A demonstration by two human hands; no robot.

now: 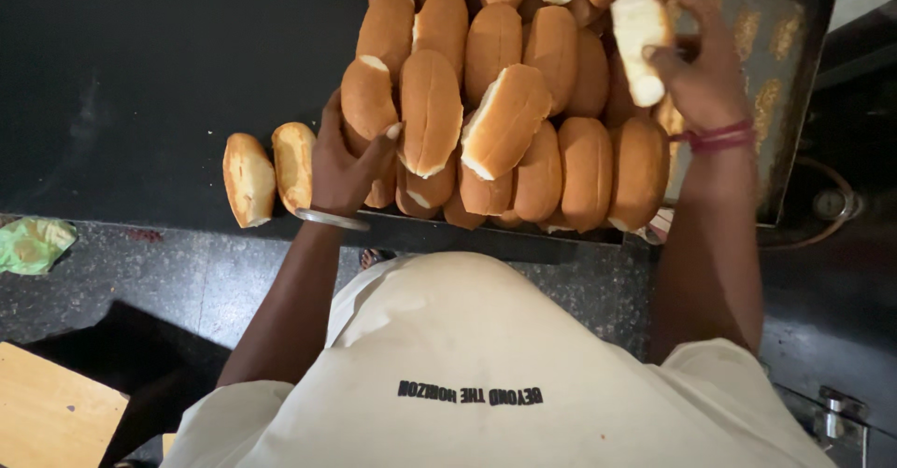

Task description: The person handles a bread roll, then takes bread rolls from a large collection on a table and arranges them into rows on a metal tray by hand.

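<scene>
A heap of several long golden bread rolls (pixel 523 104) lies on a dark metal baking tray (pixel 785 66). My left hand (pixel 341 164), a metal bangle on its wrist, presses against the left side of the heap, gripping a roll (pixel 367 104). Two loose rolls (pixel 266 174) stand just left of that hand on the black counter. My right hand (pixel 701 76), with red thread at the wrist, holds one roll (pixel 640 43) lifted above the right end of the heap.
The black counter (pixel 140 85) stretches to the left of the tray. Below it is a speckled floor with a crumpled green wrapper (pixel 33 244) and a wooden board (pixel 51 412). Metal fittings (pixel 832 205) sit at the right.
</scene>
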